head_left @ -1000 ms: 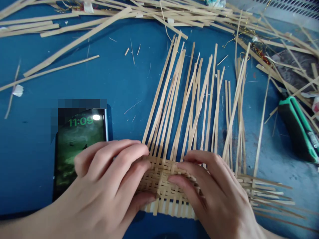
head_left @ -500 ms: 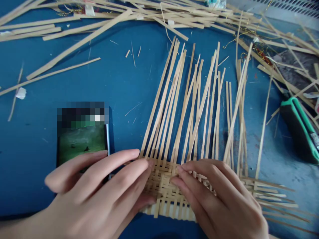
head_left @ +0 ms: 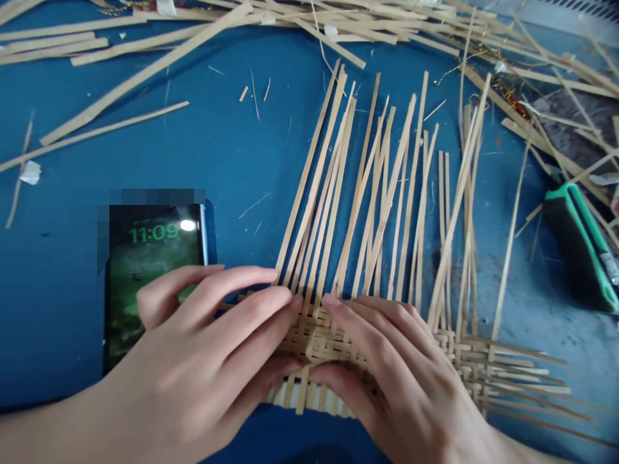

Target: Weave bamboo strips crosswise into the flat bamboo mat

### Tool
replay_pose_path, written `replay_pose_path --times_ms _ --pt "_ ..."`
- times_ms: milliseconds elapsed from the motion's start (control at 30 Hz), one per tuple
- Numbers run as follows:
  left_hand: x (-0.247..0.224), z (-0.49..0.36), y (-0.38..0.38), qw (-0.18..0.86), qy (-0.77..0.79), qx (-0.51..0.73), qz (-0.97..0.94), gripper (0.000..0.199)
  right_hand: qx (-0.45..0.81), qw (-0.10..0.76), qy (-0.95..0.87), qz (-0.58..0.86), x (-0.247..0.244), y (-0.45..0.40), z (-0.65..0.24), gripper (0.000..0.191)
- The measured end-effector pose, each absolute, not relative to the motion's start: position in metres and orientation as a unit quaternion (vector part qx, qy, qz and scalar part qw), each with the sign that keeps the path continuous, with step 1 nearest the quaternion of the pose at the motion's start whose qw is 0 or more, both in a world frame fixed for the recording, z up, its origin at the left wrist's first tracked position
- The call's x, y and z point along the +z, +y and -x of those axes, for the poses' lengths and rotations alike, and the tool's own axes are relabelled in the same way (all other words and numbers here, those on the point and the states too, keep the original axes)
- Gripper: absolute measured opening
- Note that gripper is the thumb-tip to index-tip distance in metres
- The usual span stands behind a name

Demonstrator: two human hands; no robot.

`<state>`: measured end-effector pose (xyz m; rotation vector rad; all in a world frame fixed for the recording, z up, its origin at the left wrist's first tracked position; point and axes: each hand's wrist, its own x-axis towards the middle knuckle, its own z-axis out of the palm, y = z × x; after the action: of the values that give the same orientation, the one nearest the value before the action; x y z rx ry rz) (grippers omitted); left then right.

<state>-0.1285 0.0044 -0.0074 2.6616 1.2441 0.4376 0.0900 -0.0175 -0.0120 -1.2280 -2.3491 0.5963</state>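
Observation:
A woven mat of thin bamboo strips (head_left: 333, 345) lies on the blue table below the middle of the view. Long unwoven strip ends (head_left: 308, 171) fan out from its far edge, and shorter ends stick out to the right. My left hand (head_left: 213, 361) grips the mat's left part, fingertips at the far edge and thumb at the near side. Opposite it, my right hand (head_left: 411, 367) spans the weave, its index fingertip by the bases of the long ends and its thumb low on the mat. The two thumbs almost meet. My hands hide much of the weave.
A phone (head_left: 155, 258) with a lit screen lies left of the mat, partly under my left hand. At the right is a black and green tool handle (head_left: 578, 248). Loose bamboo strips (head_left: 145, 74) pile along the back, with gold wire (head_left: 476, 48) and scraps among them.
My right hand has shifted left and up along the mat, its thumb and index finger now wider apart. The fingers of my left hand have drawn in, and more of the phone shows.

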Motion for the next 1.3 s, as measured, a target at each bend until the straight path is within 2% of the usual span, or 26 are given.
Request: replay_pose_path --times_ms 300,400,633,800,933,1133,1300 --pt "-0.010 0.130 0.008 0.104 0.411 0.160 -0.891 0.018 0.243 0.212 -0.836 0.443 -0.012 -0.014 -0.091 0.036" --pt "-0.011 0.132 0.007 0.104 0.409 0.162 -0.892 0.025 0.245 0.221 -0.832 0.446 -0.012 -0.014 -0.091 0.035" --pt "-0.014 0.135 0.008 0.092 0.365 0.158 -0.913 0.027 0.251 0.279 -0.763 0.526 -0.002 -0.012 -0.091 0.015" --pt "-0.016 0.137 0.008 0.093 0.393 0.158 -0.901 0.027 0.265 0.290 -0.748 0.534 -0.001 -0.013 -0.091 0.019" --pt "-0.015 0.140 0.009 0.048 0.357 0.142 -0.922 0.024 0.275 0.295 -0.752 0.522 -0.003 -0.017 -0.091 0.025" --pt "-0.007 0.138 0.008 0.034 0.436 0.163 -0.884 0.016 0.262 0.307 -0.754 0.518 -0.007 -0.020 -0.088 0.031" --pt "-0.007 0.145 0.009 0.024 0.373 0.147 -0.916 0.020 0.238 0.302 -0.769 0.511 -0.007 -0.018 -0.089 0.030"
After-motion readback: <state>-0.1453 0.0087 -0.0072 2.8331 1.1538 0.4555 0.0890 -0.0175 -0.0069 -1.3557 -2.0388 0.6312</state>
